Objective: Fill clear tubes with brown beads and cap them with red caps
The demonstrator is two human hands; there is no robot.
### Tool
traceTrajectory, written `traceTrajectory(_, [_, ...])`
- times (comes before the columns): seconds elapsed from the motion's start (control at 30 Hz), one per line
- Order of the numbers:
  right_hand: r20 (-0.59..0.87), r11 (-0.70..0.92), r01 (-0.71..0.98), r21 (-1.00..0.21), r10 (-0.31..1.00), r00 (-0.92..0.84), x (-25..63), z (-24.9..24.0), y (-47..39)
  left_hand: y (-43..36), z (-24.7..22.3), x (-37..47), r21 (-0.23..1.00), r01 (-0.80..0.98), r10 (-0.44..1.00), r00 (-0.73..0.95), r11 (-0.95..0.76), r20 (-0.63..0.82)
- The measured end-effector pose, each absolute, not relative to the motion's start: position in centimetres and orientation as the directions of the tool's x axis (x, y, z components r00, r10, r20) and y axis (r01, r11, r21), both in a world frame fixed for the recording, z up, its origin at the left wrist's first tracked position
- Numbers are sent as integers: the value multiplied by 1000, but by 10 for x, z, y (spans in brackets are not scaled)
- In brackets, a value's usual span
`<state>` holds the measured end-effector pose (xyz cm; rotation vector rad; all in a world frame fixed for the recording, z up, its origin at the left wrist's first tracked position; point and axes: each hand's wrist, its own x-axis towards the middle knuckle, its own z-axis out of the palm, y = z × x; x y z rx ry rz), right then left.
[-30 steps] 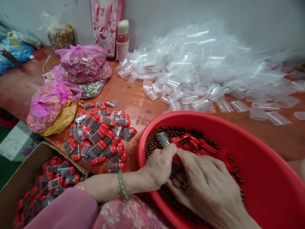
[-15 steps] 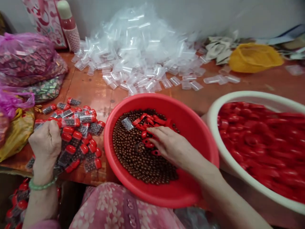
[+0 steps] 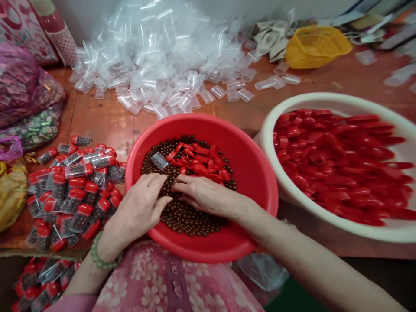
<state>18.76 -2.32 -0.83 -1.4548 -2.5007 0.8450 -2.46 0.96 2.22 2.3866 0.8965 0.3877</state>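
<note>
A red basin (image 3: 256, 173) holds brown beads (image 3: 195, 223), a pile of red plastic caps (image 3: 198, 160) and a clear plastic tube (image 3: 159, 160). My left hand (image 3: 139, 208), a green bead bracelet at its wrist, reaches over the basin's left rim. Its thumb stands apart from its fingers, and nothing shows between them. Just beside it, my right hand (image 3: 201, 195) is low over the beads with its fingers curled together; whatever they hold is hidden. To the left lies a heap of bead-filled clear tubes with red caps (image 3: 76, 195).
A white basin (image 3: 268, 147) of red plastic parts stands to the right. Loose clear tubes (image 3: 169, 65) are heaped against the wall, near a yellow basket (image 3: 315, 47). Stuffed plastic bags (image 3: 22, 86) line the left side. More capped tubes (image 3: 42, 277) lie below the table edge.
My left hand has moved right from the heap of capped tubes to the basin, its fist now opened. My right hand has shifted from the red caps down to the beads. The view has turned right.
</note>
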Motion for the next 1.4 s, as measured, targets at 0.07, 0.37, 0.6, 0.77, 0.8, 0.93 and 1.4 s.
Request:
traceTrajectory(0.07, [-122,376,739,-560,844,-522,188,-7,-22,9,19,-18,593,537,652,758,-600,-28])
traceTrajectory(0.37, [274,432,578,-692,898,-343,187,23,-33,20,18,0,862,407,540,818,-302,-197])
traceTrajectory(0.6, [295,310,574,-758,948,-122,189,26,-43,21,20,-5,908,389,666,721,-156,-194])
traceTrajectory(0.77, [107,248,685,-685,964,-241,201,31,-46,20,25,-9,928,339,646,745,-154,-165])
traceTrajectory(0.8, [106,241,685,-688,966,-234,201,34,-45,20,26,-9,929,336,627,760,-155,-171])
traceTrajectory(0.93, [206,325,585,-743,943,-262,190,43,-41,20,24,-8,943,313,590,785,-115,-189])
traceTrajectory(1.4, [295,385,533,-754,922,-250,186,37,-31,25,13,-8,977,198,634,746,83,-205])
